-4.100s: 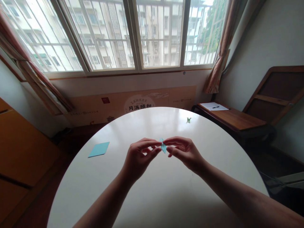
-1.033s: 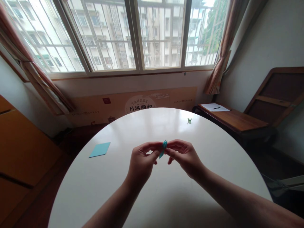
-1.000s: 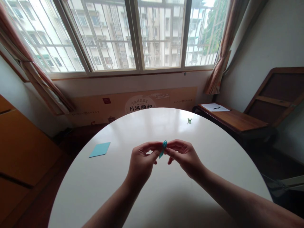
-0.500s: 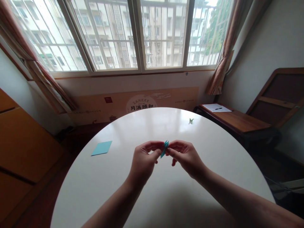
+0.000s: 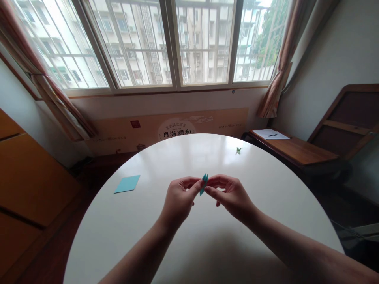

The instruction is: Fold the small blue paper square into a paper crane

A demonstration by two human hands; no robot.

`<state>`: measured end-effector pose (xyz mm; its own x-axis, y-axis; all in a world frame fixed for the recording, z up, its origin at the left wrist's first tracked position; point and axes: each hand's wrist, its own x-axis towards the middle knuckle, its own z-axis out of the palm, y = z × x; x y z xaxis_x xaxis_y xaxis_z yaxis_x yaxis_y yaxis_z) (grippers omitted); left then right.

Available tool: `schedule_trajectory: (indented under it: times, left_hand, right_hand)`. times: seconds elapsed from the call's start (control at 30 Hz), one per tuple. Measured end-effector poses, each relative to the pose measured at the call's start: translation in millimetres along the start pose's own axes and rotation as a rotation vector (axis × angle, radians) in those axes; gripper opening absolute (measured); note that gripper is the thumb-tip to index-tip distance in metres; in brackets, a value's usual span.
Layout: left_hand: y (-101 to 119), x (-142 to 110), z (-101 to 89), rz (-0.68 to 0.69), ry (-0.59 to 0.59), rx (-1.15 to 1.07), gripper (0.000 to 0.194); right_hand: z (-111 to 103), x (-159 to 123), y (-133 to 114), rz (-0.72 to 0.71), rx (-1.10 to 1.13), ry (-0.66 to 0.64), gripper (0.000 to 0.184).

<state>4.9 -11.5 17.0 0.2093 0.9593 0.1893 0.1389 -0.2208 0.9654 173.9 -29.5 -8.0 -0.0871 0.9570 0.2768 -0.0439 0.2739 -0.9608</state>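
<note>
A small folded piece of teal origami paper (image 5: pixel 202 191) is held above the table, with pointed ends at top and bottom. My left hand (image 5: pixel 181 197) pinches it from the left between thumb and fingers. From the right, the thumb and fingers of my right hand (image 5: pixel 231 193) close on its other side. The fingertips cover its middle, so the exact folds cannot be made out. A flat light-blue sheet of paper (image 5: pixel 127 184) lies on the table to the left of my hands.
The round white table (image 5: pixel 124 236) spreads under my hands. Near its far right edge stands a small green folded-paper figure (image 5: pixel 238 150). Beyond it, a wooden chair (image 5: pixel 308 152) holds a white paper sheet (image 5: pixel 266 134) with a dark pen on it. A barred window (image 5: pixel 201 43) is ahead.
Since the oldest frame, the folded paper has turned and shows a slanted, narrower shape. Over the last half second, the fingers shift slightly around it and my left thumb moves higher.
</note>
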Motion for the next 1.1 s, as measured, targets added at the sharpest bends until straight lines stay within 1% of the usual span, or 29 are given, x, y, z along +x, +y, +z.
schedule_trajectory:
  times: [0.13, 0.3, 0.4, 0.53, 0.67, 0.83, 0.97, 1.1]
  left_hand:
    - [-1.4, -0.1, 0.8, -0.027, -0.009, -0.031, 0.032]
    - [1.8, -0.5, 3.0, -0.083, -0.061, -0.078, 0.031]
    - [4.3, 0.4, 2.2, -0.113, -0.108, -0.054, 0.028]
    - [4.1, 1.7, -0.5, -0.087, -0.133, -0.035, 0.026]
    - [1.8, 2.8, -2.2, -0.054, -0.108, -0.041, 0.025]
    - [1.1, 2.4, -1.5, -0.044, -0.048, -0.056, 0.025]
    - [1.0, 1.7, -0.2, -0.080, -0.044, -0.082, 0.029]
    - [1.4, 1.9, 0.2, -0.066, -0.035, -0.101, 0.027]
  right_hand:
    - [-0.9, -0.2, 0.0, 0.001, -0.004, 0.014, 0.028]
    - [-3.0, 1.1, 1.7, 0.085, 0.080, -0.002, 0.026]
    - [-2.8, 1.9, 0.5, 0.125, 0.117, 0.003, 0.025]
    - [-2.9, 2.0, -3.2, 0.150, 0.149, -0.015, 0.025]
    - [-4.0, 2.2, -5.2, 0.146, 0.182, -0.031, 0.027]
    - [-3.5, 2.5, -3.9, 0.121, 0.213, 0.004, 0.031]
    - [-4.0, 2.2, -2.5, 0.118, 0.190, 0.026, 0.032]
    - [-5.1, 2.2, -3.6, 0.087, 0.156, 0.018, 0.030]
